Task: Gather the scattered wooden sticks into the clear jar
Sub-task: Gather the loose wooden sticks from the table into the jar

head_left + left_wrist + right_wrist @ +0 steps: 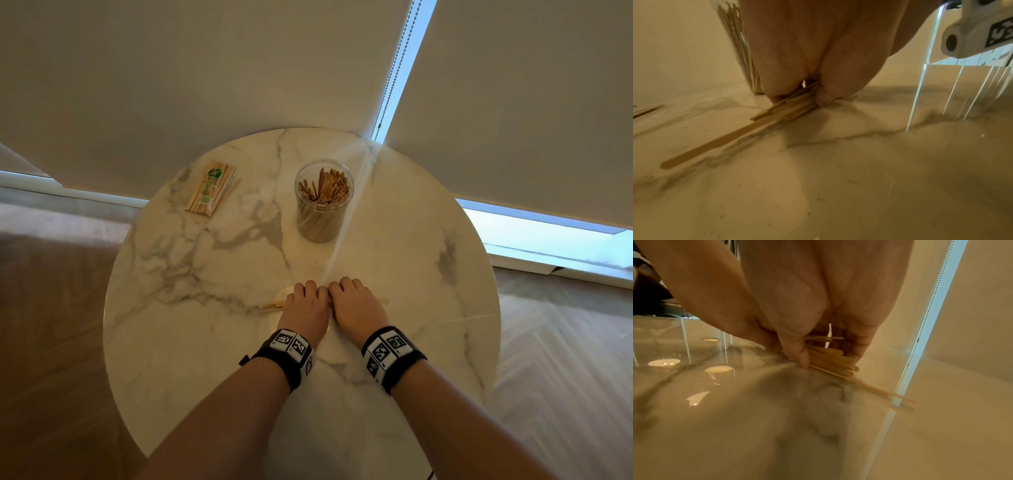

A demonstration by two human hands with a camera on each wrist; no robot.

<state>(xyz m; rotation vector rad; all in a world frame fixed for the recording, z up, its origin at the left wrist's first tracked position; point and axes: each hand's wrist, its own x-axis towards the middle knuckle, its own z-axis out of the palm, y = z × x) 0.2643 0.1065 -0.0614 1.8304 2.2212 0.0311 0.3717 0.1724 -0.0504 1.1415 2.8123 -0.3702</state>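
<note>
A clear jar [323,200] holding many wooden sticks stands upright at the middle back of the round marble table [191,342]. Nearer me, both hands lie side by side over a bundle of loose wooden sticks [785,108] on the tabletop. My left hand [305,303] curls its fingers and thumb round the bundle's left part; stick ends [274,306] poke out to its left. My right hand [352,301] pinches the bundle's right part [830,360] between thumb and fingers, and a stick tip [383,301] shows at its right. One long stick [715,142] lies flat on the marble.
A sealed packet of sticks [210,187] lies at the table's back left, with a loose stick beside it. Roller blinds hang behind the table, with a bead chain [394,68] at the back right. Wooden floor surrounds the table.
</note>
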